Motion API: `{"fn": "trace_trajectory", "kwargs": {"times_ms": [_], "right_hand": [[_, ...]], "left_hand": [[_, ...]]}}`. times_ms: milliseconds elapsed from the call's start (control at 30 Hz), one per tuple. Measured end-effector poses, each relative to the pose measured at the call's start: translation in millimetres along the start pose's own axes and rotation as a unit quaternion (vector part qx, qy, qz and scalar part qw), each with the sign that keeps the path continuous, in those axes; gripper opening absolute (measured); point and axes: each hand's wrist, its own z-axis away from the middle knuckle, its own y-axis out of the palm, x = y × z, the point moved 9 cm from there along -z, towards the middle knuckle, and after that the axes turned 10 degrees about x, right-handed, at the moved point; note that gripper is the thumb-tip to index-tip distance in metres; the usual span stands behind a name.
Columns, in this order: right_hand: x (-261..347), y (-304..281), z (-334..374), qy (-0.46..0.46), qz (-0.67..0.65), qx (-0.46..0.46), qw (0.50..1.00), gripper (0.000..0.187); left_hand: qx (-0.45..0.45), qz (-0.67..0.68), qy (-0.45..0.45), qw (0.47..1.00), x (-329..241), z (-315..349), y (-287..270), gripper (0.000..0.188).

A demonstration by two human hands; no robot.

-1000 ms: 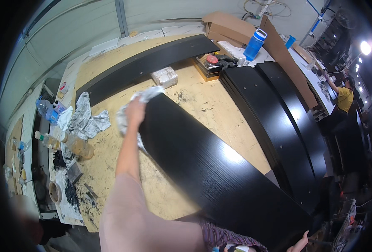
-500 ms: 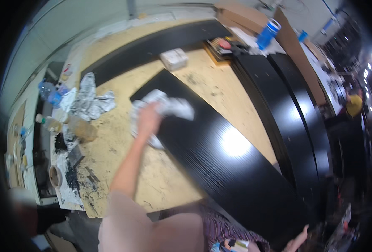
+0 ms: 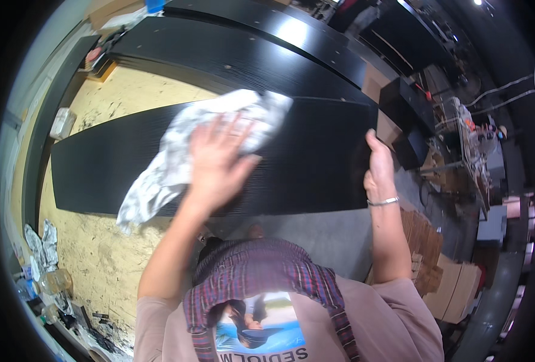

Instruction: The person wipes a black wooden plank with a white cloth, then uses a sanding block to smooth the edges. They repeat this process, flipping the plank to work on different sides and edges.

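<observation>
A long black board (image 3: pixel 322 157) with a faint wood grain lies across in front of me, its left part over the yellowish worktable (image 3: pixel 116 256). On its surface my left hand (image 3: pixel 216 160) rests with fingers spread, pressing down a crumpled white cloth (image 3: pixel 174 148) with grey marks. One corner of the cloth hangs past the board's near edge. At the board's right end my right hand (image 3: pixel 381 166) grips the edge, thumb on top; its other fingers are mostly hidden. This end reaches out over the floor.
More black boards (image 3: pixel 219 57) lie stacked beyond this one. A narrow black board (image 3: pixel 44 127) and a white wrapped block (image 3: pixel 63 123) are at the left. Rags (image 3: pixel 43 244) and a bottle (image 3: pixel 56 280) sit at lower left; flattened cardboard (image 3: pixel 454 286) stands at right.
My view has turned toward the board's right end. My left hand and the cloth have moved from the far end toward the middle. My right hand now shows fully at the near end.
</observation>
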Motion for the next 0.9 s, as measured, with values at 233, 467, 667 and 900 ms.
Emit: {"fn": "trace_trajectory", "kwargs": {"times_ms": [233, 467, 667, 900], "right_hand": [[-4, 16, -2, -0.01, -0.052, 0.067, 0.996, 0.029], [9, 22, -12, -0.052, -0.005, 0.079, 0.996, 0.037], [21, 27, -14, -0.067, -0.024, 0.063, 0.996, 0.032], [20, 27, -22, -0.074, -0.046, 0.083, 0.993, 0.032]], "left_hand": [[0.23, 0.106, 0.326, 0.911, -141, 84, 101, 0.057], [-0.047, 0.374, -0.308, 0.874, 96, 200, 16, 0.036], [-0.133, 0.524, -0.376, 0.752, 91, 183, 1, 0.03], [-0.171, 0.677, -0.384, 0.604, 91, 196, 21, 0.026]]}}
